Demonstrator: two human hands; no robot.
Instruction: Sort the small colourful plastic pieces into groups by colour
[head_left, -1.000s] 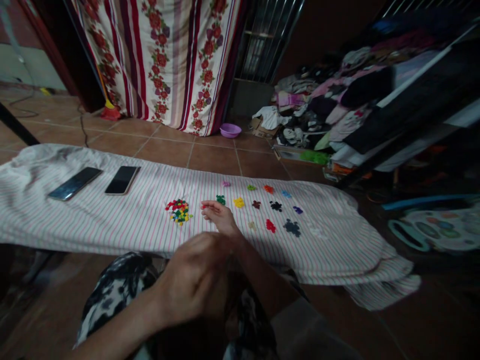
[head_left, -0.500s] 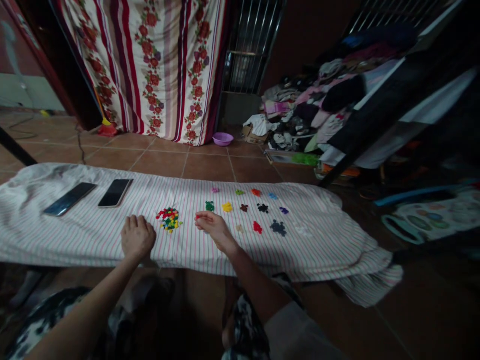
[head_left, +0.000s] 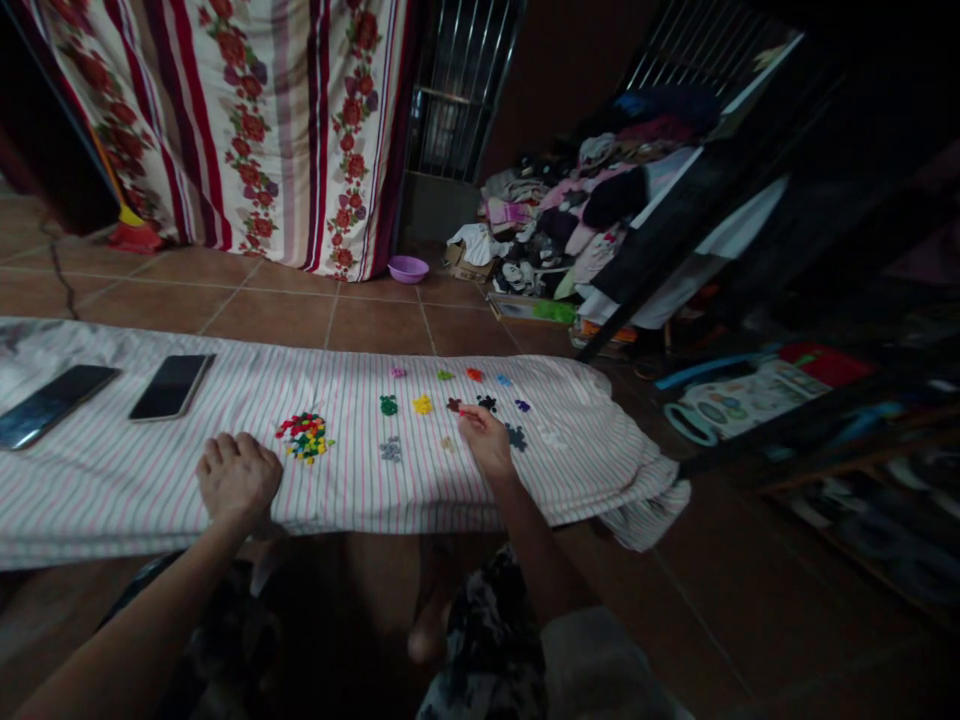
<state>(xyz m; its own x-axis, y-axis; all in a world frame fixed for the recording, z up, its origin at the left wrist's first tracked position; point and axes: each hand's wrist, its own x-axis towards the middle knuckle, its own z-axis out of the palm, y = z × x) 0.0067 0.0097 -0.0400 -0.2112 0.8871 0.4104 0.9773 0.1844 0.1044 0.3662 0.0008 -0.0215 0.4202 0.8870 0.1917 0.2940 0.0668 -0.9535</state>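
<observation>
My left hand (head_left: 238, 478) lies palm down on the striped cloth (head_left: 341, 500), fingers spread, left of a mixed pile of small colored pieces (head_left: 305, 437). My right hand (head_left: 486, 438) is pinched around a small red piece (head_left: 463, 412), just below the brown pile (head_left: 454, 404). It hides the cloth where the red pile lay. Around it are small piles: yellow (head_left: 422, 404), green (head_left: 388, 405), gray (head_left: 390, 449), beige (head_left: 448, 444), black (head_left: 487, 403), dark gray (head_left: 516, 437), purple (head_left: 523, 405) and white (head_left: 553, 437). Pink, lime, orange and light blue piles form the far row.
Two phones (head_left: 172, 387) (head_left: 56, 403) lie on the left of the cloth. Beyond it are a purple basin (head_left: 408, 269), a broom (head_left: 135, 232), a floral curtain (head_left: 285, 140) and a heap of clothes (head_left: 555, 215). A patterned board (head_left: 739, 400) stands at the right.
My right hand has moved right, from beside the green pile to below the brown one, uncovering the gray pile. The view has turned right. My left hand still rests on the cloth.
</observation>
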